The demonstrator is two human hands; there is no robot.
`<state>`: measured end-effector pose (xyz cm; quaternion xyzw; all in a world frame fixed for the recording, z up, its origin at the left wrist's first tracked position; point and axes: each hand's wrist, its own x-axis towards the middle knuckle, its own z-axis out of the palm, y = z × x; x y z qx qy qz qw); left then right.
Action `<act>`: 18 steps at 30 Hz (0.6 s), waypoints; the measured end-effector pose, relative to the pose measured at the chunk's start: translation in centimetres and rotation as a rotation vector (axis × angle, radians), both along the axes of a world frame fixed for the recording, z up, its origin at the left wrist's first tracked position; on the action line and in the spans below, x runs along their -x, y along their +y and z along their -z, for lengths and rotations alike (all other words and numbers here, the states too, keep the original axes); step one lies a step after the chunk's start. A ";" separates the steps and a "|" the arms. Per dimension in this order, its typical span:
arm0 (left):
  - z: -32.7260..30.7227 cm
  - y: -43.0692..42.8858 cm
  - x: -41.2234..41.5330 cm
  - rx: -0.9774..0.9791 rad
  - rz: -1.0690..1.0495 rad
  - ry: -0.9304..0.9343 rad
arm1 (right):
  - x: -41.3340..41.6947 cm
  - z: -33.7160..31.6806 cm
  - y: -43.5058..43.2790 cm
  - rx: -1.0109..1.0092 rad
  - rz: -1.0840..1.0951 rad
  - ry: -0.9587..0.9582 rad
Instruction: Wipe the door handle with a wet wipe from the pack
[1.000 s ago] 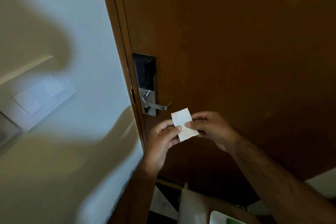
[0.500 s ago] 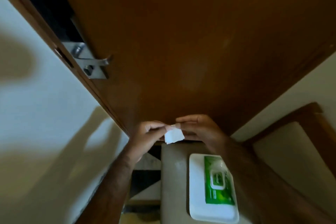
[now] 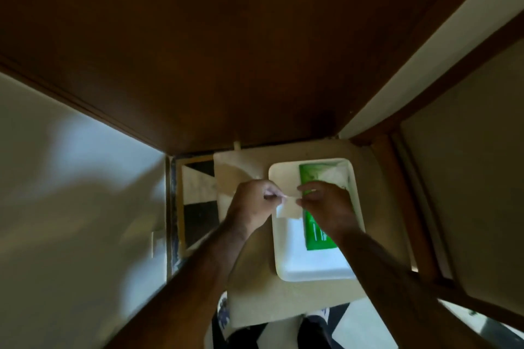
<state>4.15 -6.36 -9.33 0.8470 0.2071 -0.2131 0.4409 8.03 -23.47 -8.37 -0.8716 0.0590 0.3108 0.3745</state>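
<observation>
Both the left hand (image 3: 252, 201) and right hand (image 3: 326, 207) pinched the wipe (image 3: 289, 208) over the pack (image 3: 314, 224); light, limp and probably damp, it seemed best gripped by 2 edges.

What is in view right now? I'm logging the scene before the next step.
Door: one, brown wood, across the top.
Wall: one, pale, at left.
Stool: one, beige top, below the door.
Tray: one, white, on the stool.
Wipe pack: one, green and white, in the tray.
Wipe: one, white, folded small, held above the tray.
Chair: one, brown frame with pale cushions, at right.
Floor: black and white tiles, left of the stool.
Left hand: pinching the wipe.
Right hand: pinching the wipe's other edge.
</observation>
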 end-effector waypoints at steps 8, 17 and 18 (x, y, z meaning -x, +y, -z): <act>5.9 -1.0 -4.4 -0.466 0.052 -0.130 | -4.4 5.9 2.9 0.249 -0.192 -0.262; 6.9 0.4 -3.9 -0.710 0.255 -0.138 | -3.3 6.5 3.2 0.520 -0.491 -0.430; 6.4 0.8 -3.7 -0.721 0.279 -0.154 | -3.4 6.1 3.1 0.514 -0.522 -0.449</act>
